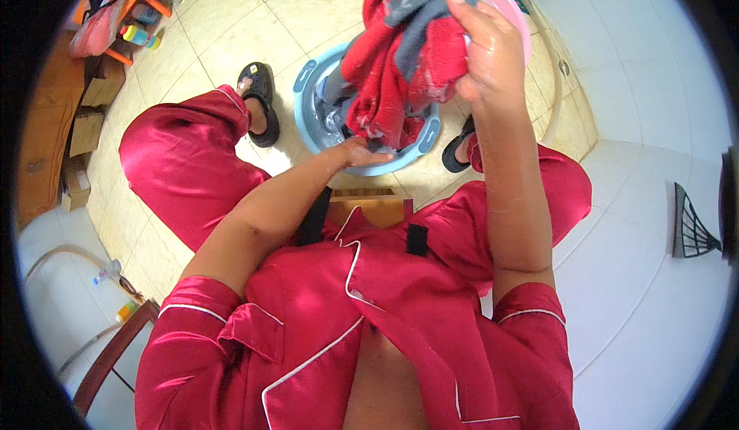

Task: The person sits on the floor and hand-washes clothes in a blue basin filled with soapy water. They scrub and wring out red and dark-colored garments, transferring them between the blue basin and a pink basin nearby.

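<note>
A wet red and dark grey cloth garment [378,78] hangs bunched from my raised right hand [491,54], whose fingers grip its upper right part. Its lower folds reach into a light blue plastic basin [306,124] on the floor, which holds water and more dark and red cloth. Low at the basin's near rim is my left hand [364,154], against the bottom of the red folds; its fingers are partly hidden, so its hold is unclear. Suds or water shine on the cloth and on my right hand. Behind the garment stands a pink basin [517,8], partly covered by it.
A wooden stool [369,210] shows below me. My feet, in black clogs [262,104], flank the blue basin. At left are a wooden cabinet [49,147], cardboard boxes [86,132] and a yellow-and-blue bottle [138,36]. A hose [557,101] lies along the right wall.
</note>
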`<action>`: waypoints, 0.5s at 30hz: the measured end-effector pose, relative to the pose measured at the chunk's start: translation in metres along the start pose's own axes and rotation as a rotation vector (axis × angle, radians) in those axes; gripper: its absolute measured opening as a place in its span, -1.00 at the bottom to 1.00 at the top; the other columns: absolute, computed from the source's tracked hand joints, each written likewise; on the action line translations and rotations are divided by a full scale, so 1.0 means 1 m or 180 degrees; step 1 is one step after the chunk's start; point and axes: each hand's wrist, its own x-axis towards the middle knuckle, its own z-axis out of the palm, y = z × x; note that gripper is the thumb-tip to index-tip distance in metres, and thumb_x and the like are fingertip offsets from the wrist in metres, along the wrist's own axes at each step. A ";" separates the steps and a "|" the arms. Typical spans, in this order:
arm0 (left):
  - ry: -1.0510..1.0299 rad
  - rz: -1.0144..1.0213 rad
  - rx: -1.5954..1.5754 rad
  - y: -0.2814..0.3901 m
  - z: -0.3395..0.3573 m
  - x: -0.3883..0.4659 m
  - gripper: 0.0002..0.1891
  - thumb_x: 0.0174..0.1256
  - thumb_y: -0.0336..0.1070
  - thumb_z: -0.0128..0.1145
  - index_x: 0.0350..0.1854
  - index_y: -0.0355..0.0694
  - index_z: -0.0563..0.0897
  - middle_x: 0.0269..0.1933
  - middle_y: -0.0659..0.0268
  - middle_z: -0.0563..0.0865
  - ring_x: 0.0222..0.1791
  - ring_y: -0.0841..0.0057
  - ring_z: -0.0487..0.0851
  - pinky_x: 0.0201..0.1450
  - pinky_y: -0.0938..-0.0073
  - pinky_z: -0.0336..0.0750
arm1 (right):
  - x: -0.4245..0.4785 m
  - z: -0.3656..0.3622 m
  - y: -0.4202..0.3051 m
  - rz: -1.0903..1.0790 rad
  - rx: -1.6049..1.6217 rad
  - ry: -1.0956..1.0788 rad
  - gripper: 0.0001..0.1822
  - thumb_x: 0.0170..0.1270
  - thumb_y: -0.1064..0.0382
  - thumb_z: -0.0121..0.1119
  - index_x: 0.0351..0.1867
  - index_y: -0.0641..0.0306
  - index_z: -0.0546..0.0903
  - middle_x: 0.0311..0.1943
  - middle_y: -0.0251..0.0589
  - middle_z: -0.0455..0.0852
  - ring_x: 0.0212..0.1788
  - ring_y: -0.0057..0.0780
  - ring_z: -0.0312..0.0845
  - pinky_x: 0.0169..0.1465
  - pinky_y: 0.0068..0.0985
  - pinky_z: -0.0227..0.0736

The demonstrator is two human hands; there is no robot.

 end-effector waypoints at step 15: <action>0.0259 0.0904 -0.4334 0.030 -0.050 -0.005 -0.69 0.28 -0.21 -0.07 -0.06 -0.31 0.48 -0.04 0.16 0.60 -0.06 0.34 0.57 0.10 0.32 0.35 | 0.047 -0.021 0.045 -0.0328 -0.1975 -0.0091 -0.74 0.10 0.19 0.22 -0.59 0.35 0.55 -0.68 -0.43 0.48 -0.63 -0.72 0.29 -0.57 -0.64 0.19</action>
